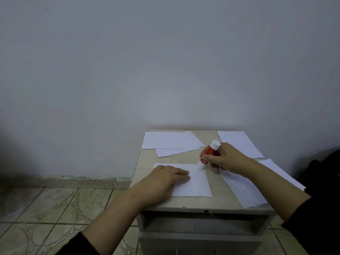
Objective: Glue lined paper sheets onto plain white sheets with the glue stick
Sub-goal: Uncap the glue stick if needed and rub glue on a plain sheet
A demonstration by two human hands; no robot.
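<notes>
Glue stick (208,155) — tip on sheet (195,183)

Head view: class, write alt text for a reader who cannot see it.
A person's right hand grips a red and white glue stick, its tip down on a white sheet that the left hand presses flat. More paper sheets lie around it on a small table against a plain wall.
</notes>
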